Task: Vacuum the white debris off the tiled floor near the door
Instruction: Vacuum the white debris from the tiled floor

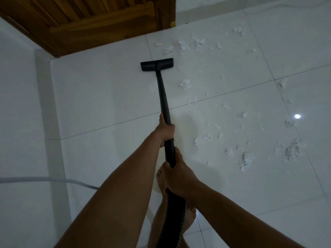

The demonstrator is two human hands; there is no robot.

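A black vacuum wand (163,97) runs from my hands to a flat black floor head (156,64) resting on the white tiled floor (107,97), just in front of the wooden door (93,24). My left hand (165,130) grips the wand higher up; my right hand (177,173) grips it lower, where the ribbed hose (174,217) begins. White fluffy debris (184,46) lies to the right of the head, near the door, and more white debris (246,159) is scattered over the tiles further right and closer to me.
A white wall (19,104) with a skirting runs along the left. A pale cable or hose (44,179) crosses the lower left. My bare feet (189,217) stand under the hose. A lamp's reflection (297,116) shines on the tiles at right.
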